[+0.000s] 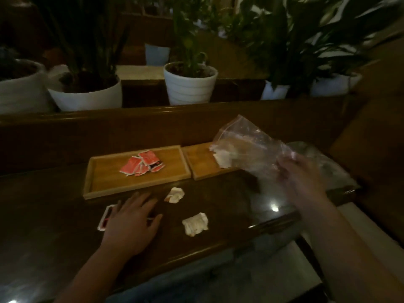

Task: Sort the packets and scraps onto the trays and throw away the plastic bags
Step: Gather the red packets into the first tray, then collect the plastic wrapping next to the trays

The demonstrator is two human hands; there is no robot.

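Two wooden trays stand side by side on the dark table. The left tray (102,182) holds several red packets (141,164). Above the right tray (197,165) my right hand (299,173) grips a clear plastic bag (242,145), tipped mouth-down, with white scraps (222,157) spilling from its mouth. My left hand (131,219) lies flat, fingers spread, over a red-and-white packet (106,217) on the table. Two crumpled white scraps lie loose nearby, one (175,194) by the left tray, the other (195,223) closer to me.
Another crumpled clear plastic bag (328,165) lies on the table at the right, behind my right hand. White plant pots (190,86) with leafy plants line a ledge behind the table. The table's front edge (196,254) runs close below my arms.
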